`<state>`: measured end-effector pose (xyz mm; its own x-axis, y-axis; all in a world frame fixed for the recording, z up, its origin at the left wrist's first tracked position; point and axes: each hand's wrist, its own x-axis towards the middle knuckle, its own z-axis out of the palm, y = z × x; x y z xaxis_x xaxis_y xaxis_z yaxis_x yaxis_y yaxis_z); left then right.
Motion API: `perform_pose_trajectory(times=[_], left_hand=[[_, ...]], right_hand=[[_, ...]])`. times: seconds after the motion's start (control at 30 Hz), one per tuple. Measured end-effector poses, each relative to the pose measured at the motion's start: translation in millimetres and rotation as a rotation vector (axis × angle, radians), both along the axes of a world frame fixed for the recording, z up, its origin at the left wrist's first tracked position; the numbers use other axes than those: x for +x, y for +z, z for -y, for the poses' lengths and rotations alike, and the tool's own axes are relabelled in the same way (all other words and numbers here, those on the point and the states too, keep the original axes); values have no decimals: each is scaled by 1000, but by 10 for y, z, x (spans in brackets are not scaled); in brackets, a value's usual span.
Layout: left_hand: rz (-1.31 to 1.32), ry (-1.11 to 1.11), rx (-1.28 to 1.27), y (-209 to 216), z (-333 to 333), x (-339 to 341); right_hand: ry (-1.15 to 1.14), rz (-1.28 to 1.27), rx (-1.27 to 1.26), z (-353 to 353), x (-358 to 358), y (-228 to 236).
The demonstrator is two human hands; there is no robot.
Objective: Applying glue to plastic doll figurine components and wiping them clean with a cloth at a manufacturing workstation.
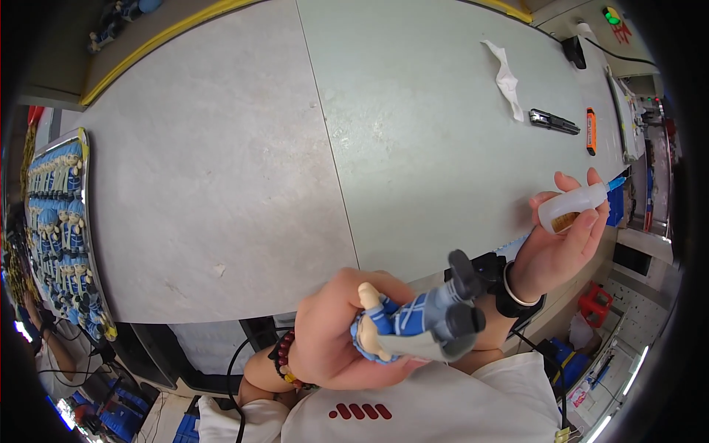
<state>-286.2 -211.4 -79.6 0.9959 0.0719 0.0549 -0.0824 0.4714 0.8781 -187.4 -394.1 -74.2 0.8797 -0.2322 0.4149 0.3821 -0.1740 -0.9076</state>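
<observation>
Left hand grips a blue figurine at six o'clock; right hand, well apart, clasps a white bottle at three.

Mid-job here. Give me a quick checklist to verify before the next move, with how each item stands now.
1. Figurine secure: ok; the left hand grips it around the head end, boots pointing right.
2. Bottle in hand: ok; the fingers of the right hand are around it.
3. Blue nozzle aimed at the figurine: not ok; it points away, up and right.
4. Nozzle open, without a cap: cannot tell; too small.
5. White tissue out of the way: ok; it lies on the far right of the table, apart from both hands.
</observation>
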Motion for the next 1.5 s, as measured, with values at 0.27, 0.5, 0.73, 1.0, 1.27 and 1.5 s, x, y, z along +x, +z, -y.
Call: perform_pose_trajectory(times=[0.27, 0.5, 0.73, 1.0, 1.27, 1.5], left_hand=[[79, 4, -67, -17, 34, 72], [116, -113, 238, 48, -41, 150], [47, -132, 174, 80, -40, 131], [-48, -144, 25, 28, -1, 86], [12, -45, -175, 26, 50, 155], [3, -149, -488, 32, -46, 96]], right_hand=[[-20, 37, -26, -32, 57, -22], [-45, 29, -46, -49, 40, -23], [-19, -2, -20, -44, 0, 3], [67, 36, 12, -53, -16, -6], [146, 10, 233, -94, -61, 17], [570, -11, 625, -223, -152, 1]])
